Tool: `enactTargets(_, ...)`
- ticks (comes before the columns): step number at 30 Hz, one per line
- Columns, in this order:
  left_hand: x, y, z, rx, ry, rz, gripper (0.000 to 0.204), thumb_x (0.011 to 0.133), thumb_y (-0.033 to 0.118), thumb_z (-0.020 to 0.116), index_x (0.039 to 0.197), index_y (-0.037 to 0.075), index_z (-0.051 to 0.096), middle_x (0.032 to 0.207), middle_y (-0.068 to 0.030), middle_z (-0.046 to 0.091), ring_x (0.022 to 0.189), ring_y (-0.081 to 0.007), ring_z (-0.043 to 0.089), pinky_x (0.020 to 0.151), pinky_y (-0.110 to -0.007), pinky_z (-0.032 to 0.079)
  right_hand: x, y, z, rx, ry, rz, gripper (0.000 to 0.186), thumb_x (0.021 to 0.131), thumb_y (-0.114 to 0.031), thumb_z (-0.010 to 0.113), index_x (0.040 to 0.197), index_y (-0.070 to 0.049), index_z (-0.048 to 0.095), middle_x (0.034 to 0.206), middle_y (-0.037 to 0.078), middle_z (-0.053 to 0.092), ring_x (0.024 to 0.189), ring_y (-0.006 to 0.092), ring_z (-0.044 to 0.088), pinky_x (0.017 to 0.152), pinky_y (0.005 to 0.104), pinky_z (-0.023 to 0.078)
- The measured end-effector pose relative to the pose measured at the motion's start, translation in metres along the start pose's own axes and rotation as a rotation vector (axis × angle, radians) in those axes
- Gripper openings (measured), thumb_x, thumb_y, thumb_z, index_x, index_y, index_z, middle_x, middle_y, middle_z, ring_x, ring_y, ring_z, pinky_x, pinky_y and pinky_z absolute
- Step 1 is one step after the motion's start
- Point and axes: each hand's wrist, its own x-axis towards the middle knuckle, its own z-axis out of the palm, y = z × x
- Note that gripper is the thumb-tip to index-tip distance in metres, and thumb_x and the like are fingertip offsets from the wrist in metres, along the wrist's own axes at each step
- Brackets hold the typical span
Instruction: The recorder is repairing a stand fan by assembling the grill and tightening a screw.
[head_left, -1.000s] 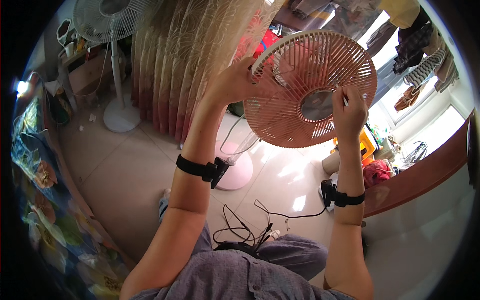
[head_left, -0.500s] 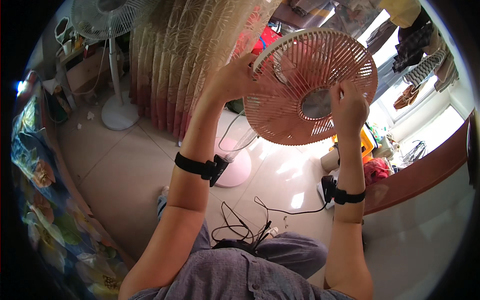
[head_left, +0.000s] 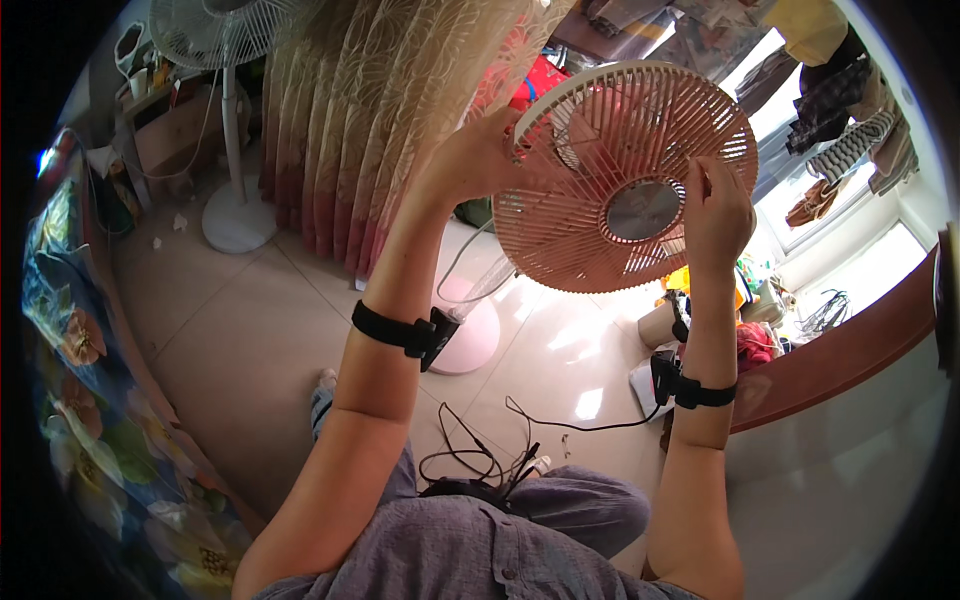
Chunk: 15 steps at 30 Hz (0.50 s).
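A standing fan with a pinkish round grille and a pale rim faces me, its silver centre disc in the middle. At the grille's upper left edge, my left hand grips the rim; some fingertips are hidden behind it. My right hand is in front of the grille's right side, right of the disc. Its fingers are bent and pressed together in a pinch, and what they hold, if anything, is too small to make out. Below the grille, the fan's pink round base rests on the tiled floor.
A second, white fan stands at the far left beside a patterned curtain. Black cables lie before my legs. Clothes hang at the upper right, above a brown curved ledge. Floral fabric lines the left side.
My right hand has shifted slightly right, away from the centre disc, still pinched. My left hand stays at the rim, and the grille has moved very slightly right.
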Motion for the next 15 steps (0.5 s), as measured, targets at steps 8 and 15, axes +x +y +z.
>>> enactTargets(8, 0.002, -0.005, 0.003, -0.027, -0.002, 0.012, 0.075, 0.056, 0.033, 0.089, 0.117, 0.003, 0.056, 0.095, -0.0123, 0.068, 0.087, -0.0227, 0.065, 0.077, -0.034, 0.050, -0.009, -0.005, -0.006, -0.090, 0.003, -0.230, 0.004, 0.082, -0.011, 0.063, 0.084, -0.009, 0.064, 0.078, 0.007, 0.061, 0.071, 0.0269, 0.062, 0.064, 0.0368, 0.050)
enactTargets(15, 0.002, -0.012, 0.003, -0.072, -0.007, 0.033, 0.077, 0.055, 0.035, 0.089, 0.117, 0.003, 0.056, 0.095, -0.0136, 0.068, 0.087, -0.0235, 0.066, 0.077, -0.034, 0.051, -0.010, -0.014, -0.013, -0.005, -0.114, -0.258, 0.002, 0.079, -0.008, 0.063, 0.080, -0.008, 0.061, 0.072, 0.008, 0.056, 0.068, 0.0281, 0.059, 0.062, 0.0384, 0.049)
